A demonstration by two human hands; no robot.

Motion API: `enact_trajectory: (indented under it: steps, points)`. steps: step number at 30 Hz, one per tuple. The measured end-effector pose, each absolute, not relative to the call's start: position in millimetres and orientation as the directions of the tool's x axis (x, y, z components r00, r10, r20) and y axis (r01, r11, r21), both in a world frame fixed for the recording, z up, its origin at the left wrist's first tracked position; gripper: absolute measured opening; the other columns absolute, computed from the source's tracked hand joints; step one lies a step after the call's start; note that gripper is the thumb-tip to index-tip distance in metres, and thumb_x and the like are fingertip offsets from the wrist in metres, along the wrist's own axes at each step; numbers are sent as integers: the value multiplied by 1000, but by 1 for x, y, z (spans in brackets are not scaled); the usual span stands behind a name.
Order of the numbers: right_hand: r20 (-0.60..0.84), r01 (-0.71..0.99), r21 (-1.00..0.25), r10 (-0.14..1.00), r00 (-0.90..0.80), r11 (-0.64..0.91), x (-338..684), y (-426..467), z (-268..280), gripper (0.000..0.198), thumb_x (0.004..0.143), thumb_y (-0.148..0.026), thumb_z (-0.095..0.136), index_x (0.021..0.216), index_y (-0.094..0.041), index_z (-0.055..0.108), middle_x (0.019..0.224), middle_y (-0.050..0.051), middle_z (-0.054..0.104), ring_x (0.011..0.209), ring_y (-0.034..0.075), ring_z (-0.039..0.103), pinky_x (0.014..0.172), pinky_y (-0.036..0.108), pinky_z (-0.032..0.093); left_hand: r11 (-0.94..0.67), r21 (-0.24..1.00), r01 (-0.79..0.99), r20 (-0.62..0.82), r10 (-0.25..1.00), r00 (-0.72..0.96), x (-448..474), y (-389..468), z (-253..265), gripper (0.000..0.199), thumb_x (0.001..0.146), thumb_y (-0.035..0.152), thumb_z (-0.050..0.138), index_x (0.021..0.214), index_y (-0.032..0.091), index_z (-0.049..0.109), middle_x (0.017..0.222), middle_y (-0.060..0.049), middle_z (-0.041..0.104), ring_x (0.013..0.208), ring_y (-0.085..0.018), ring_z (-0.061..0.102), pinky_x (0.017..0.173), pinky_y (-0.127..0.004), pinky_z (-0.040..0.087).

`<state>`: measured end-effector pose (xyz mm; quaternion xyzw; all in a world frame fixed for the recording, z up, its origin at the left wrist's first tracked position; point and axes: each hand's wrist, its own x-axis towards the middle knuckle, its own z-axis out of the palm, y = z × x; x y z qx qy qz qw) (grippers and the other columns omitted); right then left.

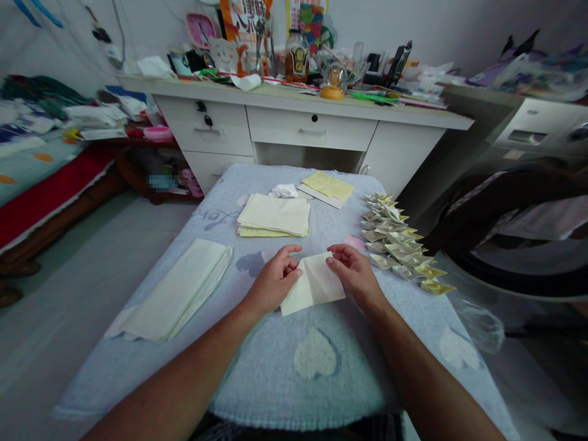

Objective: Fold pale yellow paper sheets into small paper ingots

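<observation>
A pale square sheet of paper (316,286), creased down its middle, lies tilted over the blue cloth between my hands. My left hand (278,277) grips its left edge with the thumb on top and the fingers curled. At the upper right corner, my right hand (353,269) pinches the same sheet between thumb and fingers. Beyond my hands sits a stack of cream paper sheets (274,214). Rows of folded paper boats (399,239) stand to the right. On the left lies a thicker folded pile of pale paper (179,291).
A heart-patterned blue cloth (367,367) covers the table. Yellow paper (327,184) and a crumpled white tissue (283,191) lie at its far side. Behind stands a white desk (312,131) crowded with a jar (297,58) and other items. A front-loading washer (528,131) is at the right.
</observation>
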<state>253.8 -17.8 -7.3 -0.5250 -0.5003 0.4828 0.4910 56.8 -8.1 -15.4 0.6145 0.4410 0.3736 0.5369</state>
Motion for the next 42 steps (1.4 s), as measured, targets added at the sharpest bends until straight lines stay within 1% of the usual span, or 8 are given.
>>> enact_trajectory:
  steps: [6, 10, 17, 23, 26, 34, 38, 42]
  points:
    - [-1, 444, -896, 1000, -23, 9, 251, -19, -15, 46, 73, -40, 68, 112, -19, 55, 74, -2, 58, 67, 16, 54, 59, 25, 40, -101, 960, 262, 0, 933, 359, 56, -9, -17, 24, 81, 20, 55, 104, 20, 48, 77, 3, 64, 62, -10, 56, 58, -21, 41]
    - [34, 582, -812, 999, -24, 41, 246, -21, -12, 38, 74, -31, 65, 109, -19, 55, 73, -2, 58, 67, 16, 55, 61, 26, 40, -172, 918, 357, 32, 930, 365, 56, -9, -18, 20, 82, 19, 54, 102, 21, 50, 83, 1, 66, 66, -12, 59, 61, -23, 44]
    - [111, 741, -660, 992, -67, 124, 239, -20, -14, 17, 76, -18, 59, 93, -18, 60, 80, 2, 61, 74, 17, 54, 70, 28, 40, -450, 598, 663, 216, 887, 408, 56, -11, -21, 27, 80, 15, 59, 107, 19, 59, 101, -5, 62, 95, -20, 58, 85, -34, 47]
    - [215, 814, -528, 966, -146, 241, 241, -19, -21, 12, 78, -16, 58, 89, -16, 62, 86, 7, 62, 84, 21, 54, 78, 33, 41, -555, 475, 683, 251, 829, 499, 52, -10, -24, 28, 84, 20, 59, 111, 22, 66, 101, -6, 58, 98, -21, 53, 90, -36, 45]
    - [241, 813, -526, 961, -138, 249, 241, -19, -23, 15, 77, -19, 61, 92, -16, 62, 89, 8, 62, 86, 22, 54, 79, 34, 41, -574, 427, 699, 236, 817, 526, 52, -11, -23, 27, 86, 20, 56, 110, 25, 67, 101, -6, 57, 96, -21, 52, 88, -35, 44]
    - [272, 812, -513, 950, -156, 280, 239, -19, -24, 6, 78, -13, 57, 78, -18, 60, 77, 4, 60, 75, 19, 52, 71, 31, 37, -602, 162, 782, 183, 797, 576, 57, -17, -19, 26, 93, 23, 46, 111, 27, 65, 98, -6, 56, 87, -21, 47, 74, -32, 39]
    - [268, 817, -504, 950, -161, 281, 239, -20, -25, 10, 79, -15, 59, 88, -17, 63, 86, 6, 63, 83, 21, 54, 77, 33, 38, -607, 129, 784, 178, 792, 584, 57, -18, -19, 26, 93, 23, 47, 111, 28, 64, 98, -6, 56, 88, -21, 47, 74, -32, 38]
    - [231, 799, -543, 961, -155, 259, 239, -20, -24, 6, 79, -13, 59, 79, -18, 62, 77, 3, 60, 76, 18, 53, 73, 30, 38, -604, 130, 787, 181, 794, 580, 57, -19, -18, 24, 93, 23, 47, 111, 27, 62, 97, -5, 56, 87, -21, 47, 73, -32, 38]
